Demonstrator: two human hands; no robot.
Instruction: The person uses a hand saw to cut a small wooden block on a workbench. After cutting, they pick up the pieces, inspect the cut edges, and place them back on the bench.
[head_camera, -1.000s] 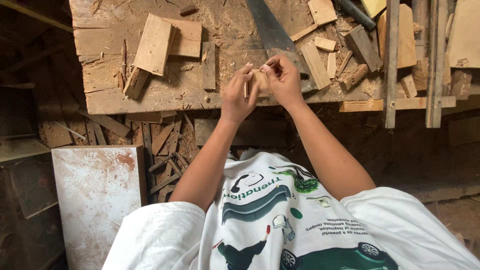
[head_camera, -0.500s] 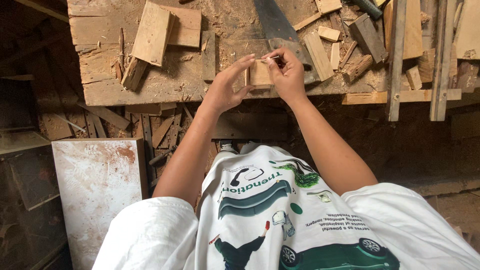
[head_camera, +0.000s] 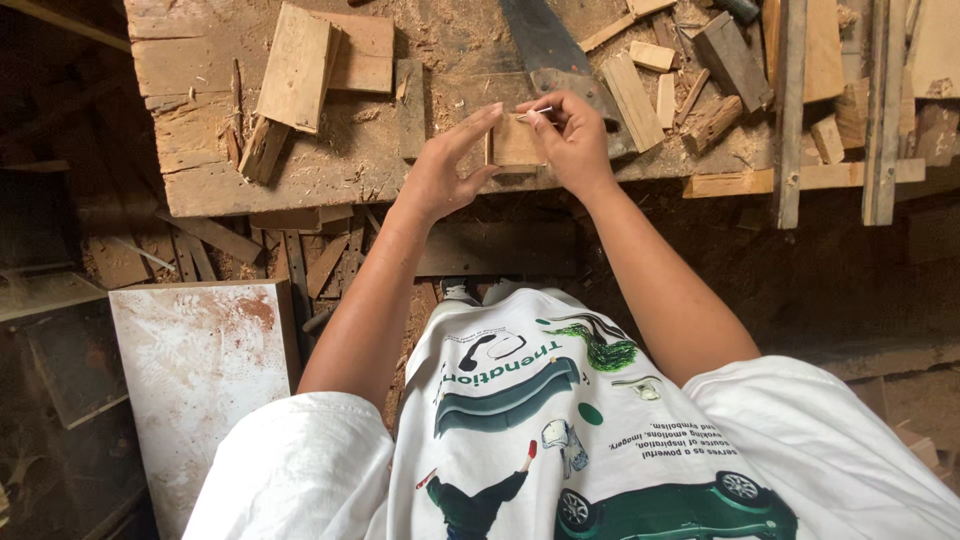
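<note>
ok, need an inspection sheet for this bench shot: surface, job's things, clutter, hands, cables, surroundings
Surface: rough wooden workbench, coated in sawdust and chips.
Job's things: small wooden block held at the bench's near edge; thin pale stick-like item pinched above it, too small to identify.
Clutter: handsaw blade, stacked boards, many offcuts, long wooden strips across the right side.
Hands: left hand grips the block's left side; right hand steadies its right side and pinches the thin item.
Cables: nothing seen.
Surroundings: wood scraps below the bench, stained white panel at lower left.
</note>
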